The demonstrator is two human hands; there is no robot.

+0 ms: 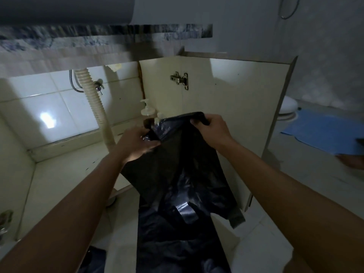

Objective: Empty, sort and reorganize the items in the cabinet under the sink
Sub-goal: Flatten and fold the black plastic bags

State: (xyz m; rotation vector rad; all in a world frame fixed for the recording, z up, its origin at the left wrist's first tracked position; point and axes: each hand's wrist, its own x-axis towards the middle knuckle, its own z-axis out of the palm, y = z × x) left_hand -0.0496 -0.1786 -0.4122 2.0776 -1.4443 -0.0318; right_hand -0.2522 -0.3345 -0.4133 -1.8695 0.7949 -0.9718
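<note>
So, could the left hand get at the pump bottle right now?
Probably not yet: the left hand grips the black plastic bag, whose top edge partly covers the pump bottle behind it.

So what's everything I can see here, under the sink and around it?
cabinet: one, cream, open, ahead
bag: one, black, held up before the cabinet, hanging low
pump bottle: one plainly seen, pale, cabinet's back right, behind the bag's top edge
drain hose: one, cream, ribbed, cabinet's back
door: one, cream, swung open at right, with a metal hinge
mat: one, blue, floor far right
toilet: one, white, partly seen beyond the door
left hand: one, grips the bag's top left
right hand: one, grips the bag's top right
</note>
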